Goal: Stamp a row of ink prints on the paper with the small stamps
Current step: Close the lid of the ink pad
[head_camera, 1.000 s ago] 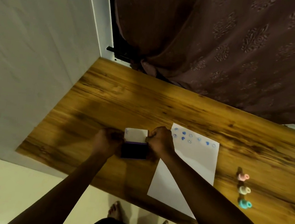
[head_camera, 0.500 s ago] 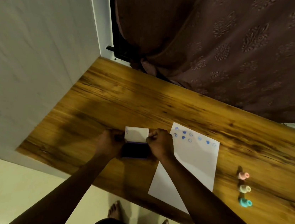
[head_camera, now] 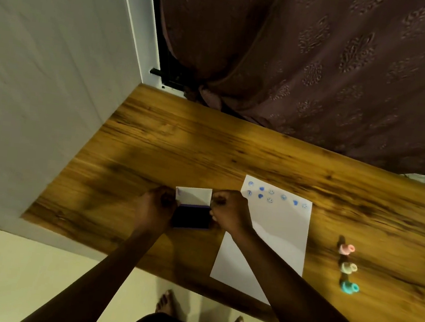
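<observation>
Both hands are on the ink pad (head_camera: 191,215), one at each side. The left hand (head_camera: 156,208) grips its left edge with fingers curled in, and the right hand (head_camera: 229,212) pinches the right edge, fingertips closed against the case. The white lid (head_camera: 193,196) stands open, tipped up on the far side, with the dark blue pad face showing below it. Both forearms reach in from the near edge, converging on the pad, wrists low over the wood.

Just to the right lies the paper (head_camera: 271,237), its near corner hanging past the table edge. Two short rows of blue prints (head_camera: 271,195) run along its far end: hearts and round smiley marks. Well apart, further right, three small stamps stand in a line on the table: pink stamp (head_camera: 346,249), cream stamp (head_camera: 348,268), teal stamp (head_camera: 349,287). None is in a hand.

The wooden table (head_camera: 207,147) is dark-grained and butts against a pale wall (head_camera: 42,73) on the left. A brown patterned curtain (head_camera: 312,60) hangs behind it. Below, cream floor (head_camera: 5,269) and bare feet (head_camera: 166,302) show.
</observation>
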